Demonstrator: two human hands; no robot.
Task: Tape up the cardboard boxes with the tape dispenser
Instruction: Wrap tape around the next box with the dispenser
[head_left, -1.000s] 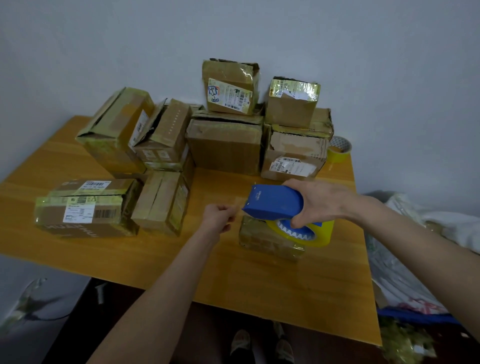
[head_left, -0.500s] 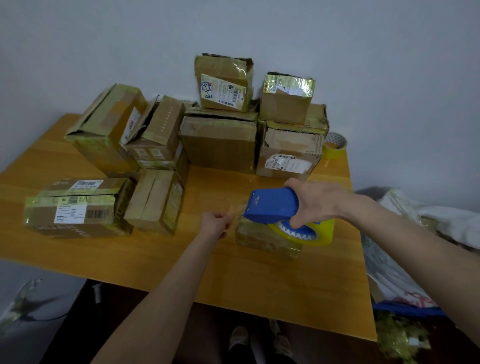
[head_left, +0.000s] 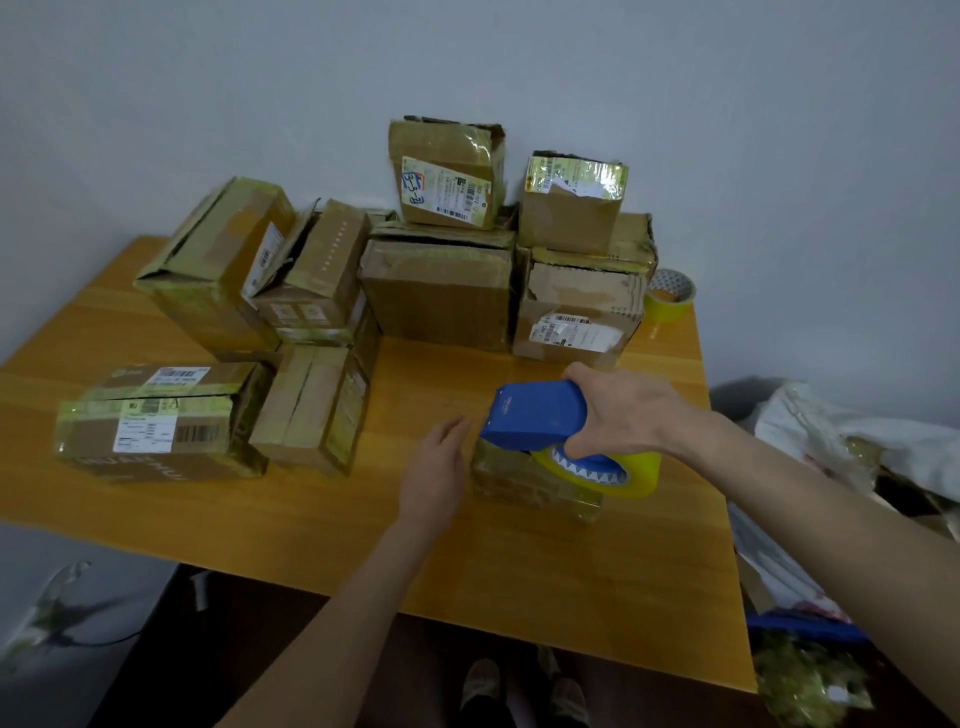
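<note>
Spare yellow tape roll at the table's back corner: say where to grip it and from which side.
Best pinch the spare tape roll across its rim, a finger in the open core, coming from above and the right. It lies flat with the core facing up; a cardboard box crowds its left.

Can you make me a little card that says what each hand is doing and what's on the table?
left hand: open, beside the small box, holding nothing
right hand: grips the blue tape dispenser
dispenser place: over the small box
table: wooden, other boxes piled at the back
spare tape roll: back right corner
</note>
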